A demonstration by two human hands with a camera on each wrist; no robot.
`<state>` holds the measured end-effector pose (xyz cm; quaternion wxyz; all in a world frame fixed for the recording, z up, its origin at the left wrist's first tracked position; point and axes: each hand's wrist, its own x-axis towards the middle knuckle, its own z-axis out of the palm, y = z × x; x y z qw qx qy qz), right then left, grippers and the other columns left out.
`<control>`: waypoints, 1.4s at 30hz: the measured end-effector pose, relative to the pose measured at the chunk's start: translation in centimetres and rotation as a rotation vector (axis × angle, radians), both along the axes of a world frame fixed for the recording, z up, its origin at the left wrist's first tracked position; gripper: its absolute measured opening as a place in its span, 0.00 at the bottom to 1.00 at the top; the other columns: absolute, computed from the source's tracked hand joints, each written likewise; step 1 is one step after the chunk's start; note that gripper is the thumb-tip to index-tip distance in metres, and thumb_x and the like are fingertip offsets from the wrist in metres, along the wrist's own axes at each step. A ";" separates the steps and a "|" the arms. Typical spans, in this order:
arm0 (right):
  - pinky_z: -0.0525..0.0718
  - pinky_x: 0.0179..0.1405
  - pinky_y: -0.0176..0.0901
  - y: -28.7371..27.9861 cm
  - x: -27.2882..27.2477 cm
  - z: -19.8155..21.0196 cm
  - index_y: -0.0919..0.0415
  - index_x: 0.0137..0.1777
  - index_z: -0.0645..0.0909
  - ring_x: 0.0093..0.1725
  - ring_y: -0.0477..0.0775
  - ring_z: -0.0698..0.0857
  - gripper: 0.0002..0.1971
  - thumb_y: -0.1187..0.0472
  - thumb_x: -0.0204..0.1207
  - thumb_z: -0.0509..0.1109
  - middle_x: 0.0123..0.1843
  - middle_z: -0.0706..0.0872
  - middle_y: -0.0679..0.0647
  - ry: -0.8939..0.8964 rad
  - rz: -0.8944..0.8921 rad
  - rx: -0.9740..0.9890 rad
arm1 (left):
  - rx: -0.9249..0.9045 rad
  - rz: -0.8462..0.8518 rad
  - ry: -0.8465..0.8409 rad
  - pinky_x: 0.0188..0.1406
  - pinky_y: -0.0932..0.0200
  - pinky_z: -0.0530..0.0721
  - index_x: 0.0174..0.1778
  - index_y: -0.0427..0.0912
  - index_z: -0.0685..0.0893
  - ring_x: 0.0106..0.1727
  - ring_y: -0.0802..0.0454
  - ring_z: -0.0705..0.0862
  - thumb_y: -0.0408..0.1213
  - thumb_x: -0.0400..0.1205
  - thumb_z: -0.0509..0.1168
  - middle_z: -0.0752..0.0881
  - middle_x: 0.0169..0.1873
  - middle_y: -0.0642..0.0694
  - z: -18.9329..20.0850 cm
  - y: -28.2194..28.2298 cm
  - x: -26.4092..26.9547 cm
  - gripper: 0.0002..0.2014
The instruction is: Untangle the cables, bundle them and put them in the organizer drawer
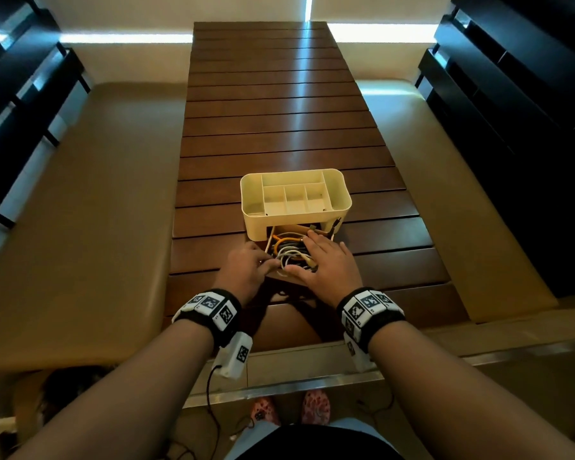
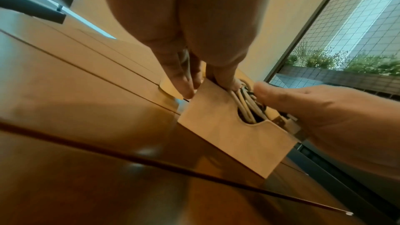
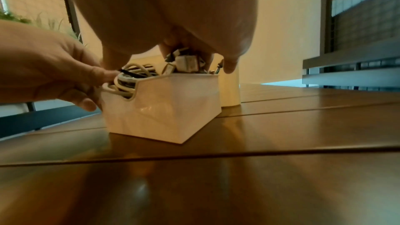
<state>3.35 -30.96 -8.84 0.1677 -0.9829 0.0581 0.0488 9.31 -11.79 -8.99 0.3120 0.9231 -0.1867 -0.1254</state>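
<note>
The cables (image 1: 291, 255) sit piled in the pulled-out drawer (image 2: 234, 140), near the organizer (image 1: 295, 197) on the surface (image 1: 279, 127). The right hand (image 1: 326, 263) presses flat so they stay down. The left hand (image 1: 246, 270) pinches the drawer's corner, steadying it.

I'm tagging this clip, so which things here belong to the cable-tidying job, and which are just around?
Job:
cables
drawer, pulled out
organizer
left hand at the drawer's left side
right hand on the cables

Around:
slatted table
benches
wrist bands
</note>
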 end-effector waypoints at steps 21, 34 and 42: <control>0.56 0.80 0.56 1.4 0.7 -0.3 0.52 0.86 0.61 0.85 0.54 0.60 0.34 0.37 0.84 0.56 0.89 0.59 0.48 0.002 -0.002 -0.149 | 0.302 -0.265 -0.333 0.86 0.44 0.48 0.87 0.34 0.50 0.87 0.40 0.53 0.36 0.83 0.62 0.53 0.87 0.34 0.7 -1.3 -5.0 0.39; 0.45 0.87 0.48 -1.1 0.6 0.0 0.56 0.85 0.66 0.87 0.47 0.57 0.25 0.50 0.90 0.51 0.87 0.62 0.49 0.030 0.067 0.245 | 0.617 -0.260 -0.133 0.86 0.38 0.52 0.87 0.38 0.41 0.89 0.42 0.43 0.60 0.77 0.62 0.42 0.88 0.37 1.0 -5.9 -2.9 0.52; 0.60 0.85 0.60 -0.2 -1.1 -1.8 0.58 0.83 0.69 0.85 0.59 0.64 0.25 0.54 0.87 0.63 0.86 0.66 0.57 -0.169 -0.004 0.160 | 0.578 -0.246 -0.165 0.86 0.43 0.55 0.88 0.38 0.43 0.88 0.41 0.50 0.57 0.77 0.64 0.45 0.88 0.35 1.1 -5.1 -3.8 0.51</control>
